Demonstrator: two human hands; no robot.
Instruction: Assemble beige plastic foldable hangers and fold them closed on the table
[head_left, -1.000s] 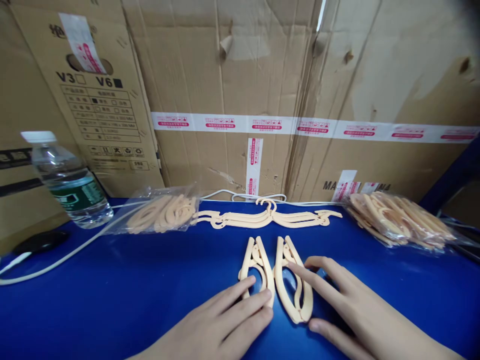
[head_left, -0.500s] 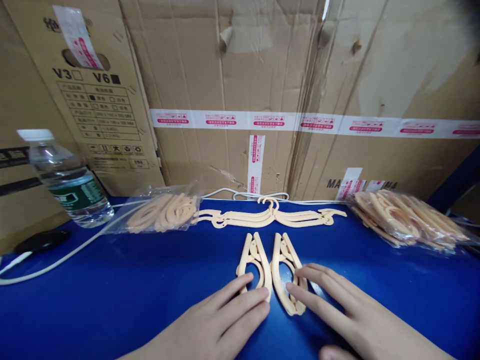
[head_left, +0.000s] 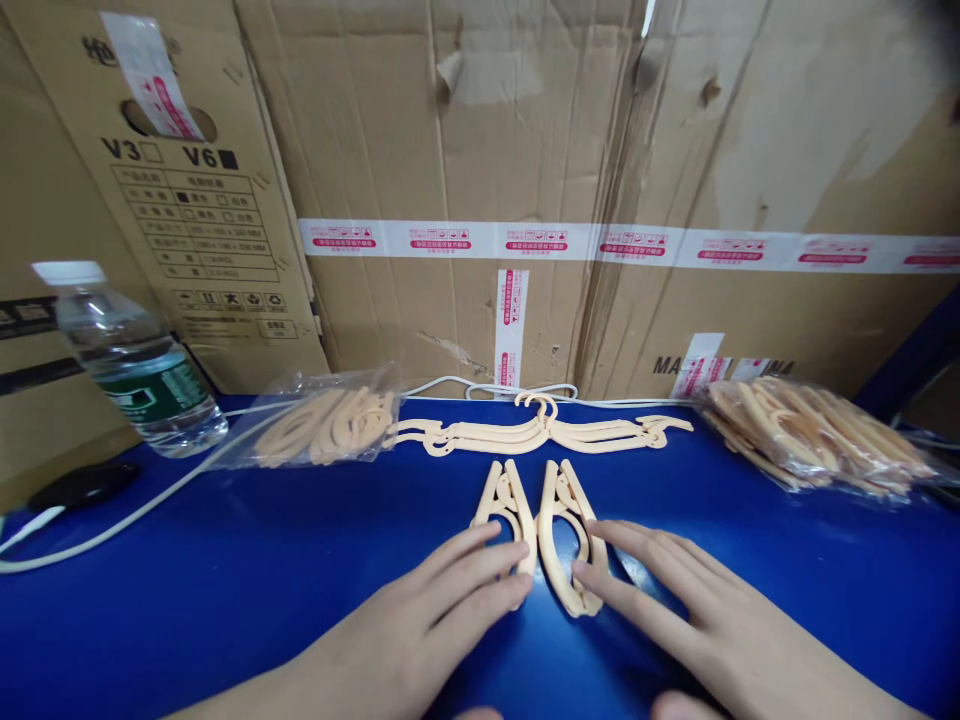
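Note:
Two folded beige hangers lie side by side on the blue table, hooks tucked in toward me. On the left folded hanger (head_left: 504, 490) rest the stretched fingers of my left hand (head_left: 427, 610), which hide its lower part. My right hand (head_left: 690, 600) has its fingers apart, with fingertips touching the outer side of the right folded hanger (head_left: 555, 540). Neither hand is closed round anything. Behind them, unfolded beige hangers (head_left: 495, 437) lie stacked with their arms spread and hooks (head_left: 536, 403) pointing away from me.
Bagged beige hangers (head_left: 330, 425) lie at the left, and another bagged pile (head_left: 817, 435) is at the right. A water bottle (head_left: 142, 370) stands far left near a black device (head_left: 82, 485) with a white cable (head_left: 142, 510). Cardboard boxes (head_left: 450, 130) wall off the back.
Both folded hangers have slid slightly away from me and a little to the left, with my fingers on them. The unfolded hangers behind have stayed in place.

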